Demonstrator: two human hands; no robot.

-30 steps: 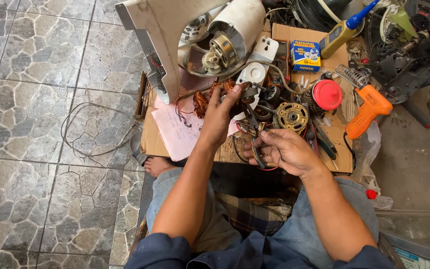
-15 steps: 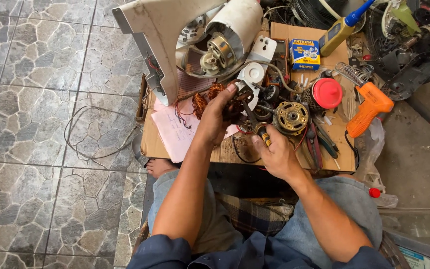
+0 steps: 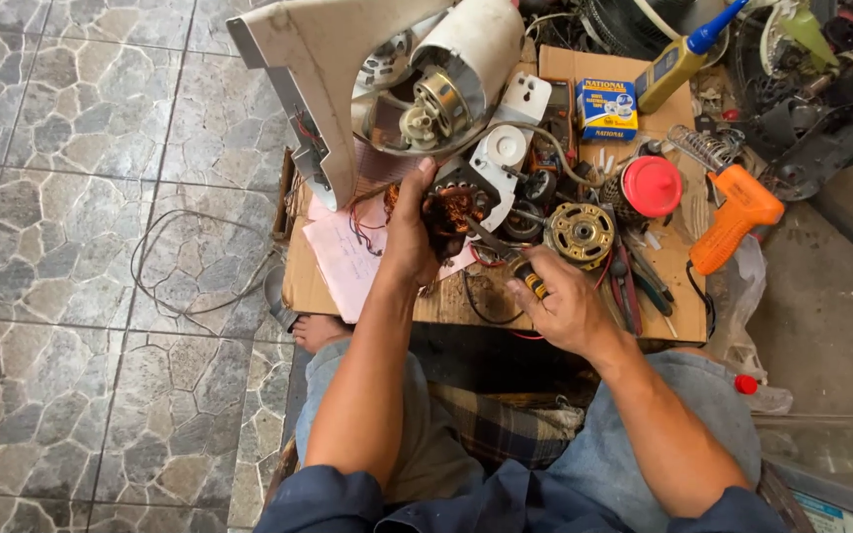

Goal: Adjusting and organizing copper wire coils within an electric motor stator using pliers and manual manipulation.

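My left hand [image 3: 409,235] grips a small motor stator with copper windings [image 3: 456,209] over a low wooden work board [image 3: 298,286]. My right hand [image 3: 562,308] holds a hand tool with a yellow-and-black handle [image 3: 529,278]; its metal tip reaches up-left to the stator. Thin red and dark wires trail from the stator across a pink sheet of paper [image 3: 348,259]. A white fan housing [image 3: 387,79] with its motor exposed leans just above my left hand.
On the board lie a second brass-coloured motor core [image 3: 581,233], a red round lid [image 3: 652,186], an orange gun-shaped soldering tool [image 3: 733,215], a blue-and-yellow small box [image 3: 608,109], pliers [image 3: 634,286] and a blue-capped tube [image 3: 678,59]. A loose wire loop [image 3: 180,266] lies on the stone-tile floor at left.
My left hand has stayed on the stator. My right hand has risen toward it, bringing the tool tip against the windings.
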